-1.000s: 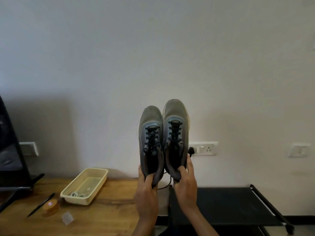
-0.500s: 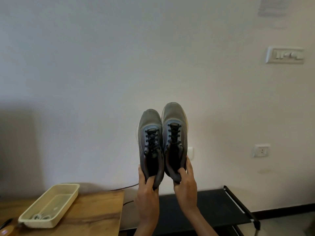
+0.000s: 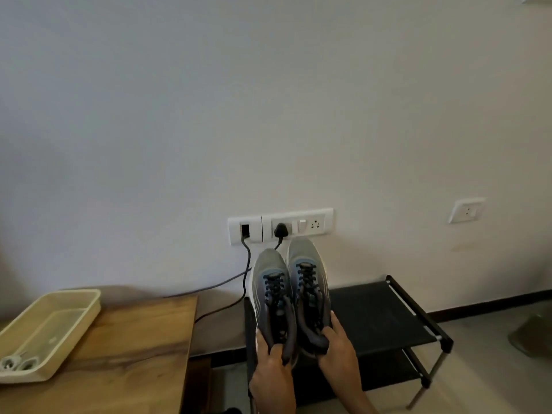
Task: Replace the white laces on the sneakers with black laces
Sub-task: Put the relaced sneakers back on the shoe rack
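Two grey sneakers threaded with black laces are held side by side, toes pointing away from me, over a black shoe rack [image 3: 388, 318]. My left hand [image 3: 273, 380] grips the heel of the left sneaker [image 3: 270, 282]. My right hand [image 3: 339, 351] grips the heel collar of the right sneaker [image 3: 307, 264]. White laces [image 3: 13, 363] lie coiled in the near corner of a cream plastic tray [image 3: 68, 327].
The tray sits on a wooden table [image 3: 134, 354] at the left. A wall socket panel [image 3: 280, 225] with two plugged cables is behind the shoes. Grey floor lies to the right of the rack.
Both hands have lowered the pair of sneakers from in front of the wall down toward the black rack. The view has tilted down and shifted right.
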`<state>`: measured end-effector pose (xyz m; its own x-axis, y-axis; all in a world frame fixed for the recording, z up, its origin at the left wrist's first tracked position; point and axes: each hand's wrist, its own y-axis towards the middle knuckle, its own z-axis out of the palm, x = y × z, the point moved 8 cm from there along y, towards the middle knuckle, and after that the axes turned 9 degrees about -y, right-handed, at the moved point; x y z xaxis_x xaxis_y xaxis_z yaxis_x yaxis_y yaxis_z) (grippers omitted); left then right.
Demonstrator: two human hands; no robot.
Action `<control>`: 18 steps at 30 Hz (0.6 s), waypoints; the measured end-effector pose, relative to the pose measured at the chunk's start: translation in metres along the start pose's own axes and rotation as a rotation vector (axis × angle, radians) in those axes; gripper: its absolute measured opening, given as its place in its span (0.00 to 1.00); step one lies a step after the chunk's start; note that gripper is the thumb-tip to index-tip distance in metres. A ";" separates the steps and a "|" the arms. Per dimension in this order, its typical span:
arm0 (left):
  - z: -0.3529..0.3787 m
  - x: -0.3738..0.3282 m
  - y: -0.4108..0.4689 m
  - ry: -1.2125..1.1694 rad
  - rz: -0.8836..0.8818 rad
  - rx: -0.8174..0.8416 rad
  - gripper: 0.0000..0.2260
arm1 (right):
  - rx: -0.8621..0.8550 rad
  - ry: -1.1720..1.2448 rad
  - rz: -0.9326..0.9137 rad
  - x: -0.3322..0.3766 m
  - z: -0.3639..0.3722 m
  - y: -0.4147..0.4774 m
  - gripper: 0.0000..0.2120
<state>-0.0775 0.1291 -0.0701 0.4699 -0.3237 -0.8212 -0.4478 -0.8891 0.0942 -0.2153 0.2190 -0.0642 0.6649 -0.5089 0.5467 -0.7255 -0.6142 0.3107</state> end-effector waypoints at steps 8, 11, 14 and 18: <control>0.039 0.042 0.004 0.123 -0.145 0.161 0.10 | 0.272 -0.101 0.133 -0.053 0.056 -0.006 0.11; 0.044 0.048 0.009 0.192 -0.131 0.139 0.12 | 0.345 -0.121 0.135 -0.060 0.067 0.002 0.14; 0.046 0.046 0.017 0.210 -0.145 0.139 0.12 | 0.390 -0.130 0.131 -0.062 0.072 0.010 0.17; 0.052 0.052 0.023 0.230 -0.164 0.158 0.12 | 0.416 -0.159 0.148 -0.064 0.073 0.017 0.14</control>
<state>-0.1031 0.1085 -0.1394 0.6972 -0.2613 -0.6676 -0.4563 -0.8800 -0.1321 -0.2568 0.1968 -0.1507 0.6019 -0.6758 0.4255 -0.7036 -0.7008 -0.1177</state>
